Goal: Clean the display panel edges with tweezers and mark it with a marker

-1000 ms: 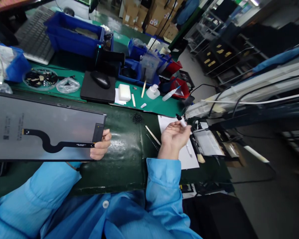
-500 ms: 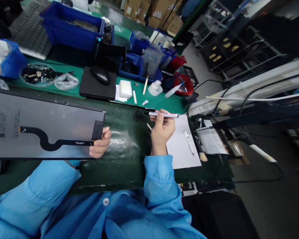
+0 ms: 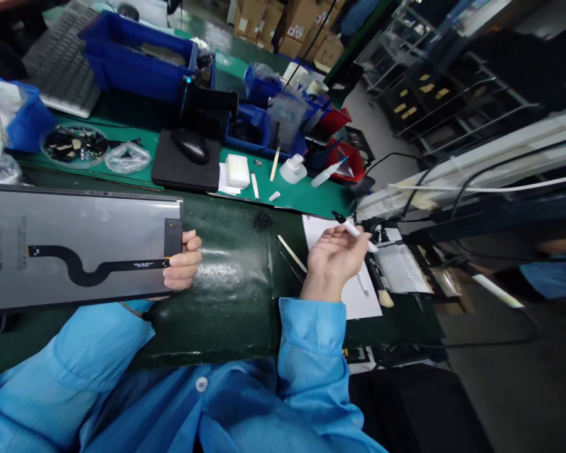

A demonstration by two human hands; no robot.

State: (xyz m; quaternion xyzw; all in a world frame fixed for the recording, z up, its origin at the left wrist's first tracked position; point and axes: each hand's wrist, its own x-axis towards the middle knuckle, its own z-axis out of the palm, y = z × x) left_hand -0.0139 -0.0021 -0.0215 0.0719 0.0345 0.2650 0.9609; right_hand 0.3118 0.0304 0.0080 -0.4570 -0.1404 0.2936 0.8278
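My left hand (image 3: 183, 263) is closed on the right edge of a flat display panel (image 3: 122, 229), its grey back facing me. A curved black ribbon cable (image 3: 92, 275) runs along that back to the panel's right end. My right hand (image 3: 332, 258) is turned palm up over a sheet of white paper (image 3: 314, 228). Its fingers grip a white marker pen (image 3: 353, 229), whose black end points up and left. Below the hand, a wooden stick (image 3: 291, 251) and thin tweezers (image 3: 293, 267) lie on the dark green mat.
Small black scraps (image 3: 262, 221) lie on the mat. Behind are a black mouse (image 3: 191, 146), a white sponge block (image 3: 237, 170), a white bottle (image 3: 293, 168) and a syringe-like tube (image 3: 329, 172). Blue bins (image 3: 136, 69) line the back. A brush (image 3: 385, 297) lies right of the paper.
My right hand has moved right with the marker and rolled palm up, so the pen now slants. The display panel in my left hand has shifted slightly left and tilted.
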